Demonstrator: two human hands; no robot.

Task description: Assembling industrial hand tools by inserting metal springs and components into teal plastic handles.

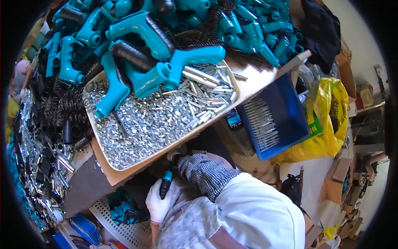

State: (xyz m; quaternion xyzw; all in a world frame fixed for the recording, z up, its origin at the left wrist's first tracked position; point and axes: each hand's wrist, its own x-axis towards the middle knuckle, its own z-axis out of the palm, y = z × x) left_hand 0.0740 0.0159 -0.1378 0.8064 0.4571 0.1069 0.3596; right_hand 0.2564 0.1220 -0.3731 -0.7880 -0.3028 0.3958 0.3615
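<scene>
1. My left hand (159,202), in a white glove, is wrapped around a small teal-and-black plastic handle (166,184), low under the surface edge.
2. My right hand (173,156) is mostly hidden behind the checkered sleeve (206,174); can't tell its grip.
3. A beige tray of small silver metal pins (154,120) sits just above.

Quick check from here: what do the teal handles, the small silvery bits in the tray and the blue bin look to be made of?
Teal handles: likely moulded plastic, smooth with a soft sheen, some with black ribbed grip sections, perhaps rubber. Small silvery bits: apparently bare metal, bright and glinting. Blue bin: probably rigid plastic, uniform matte colour; it holds thin metallic-looking pins. The left hand, in a white glove, grips a teal-and-black piece.
</scene>
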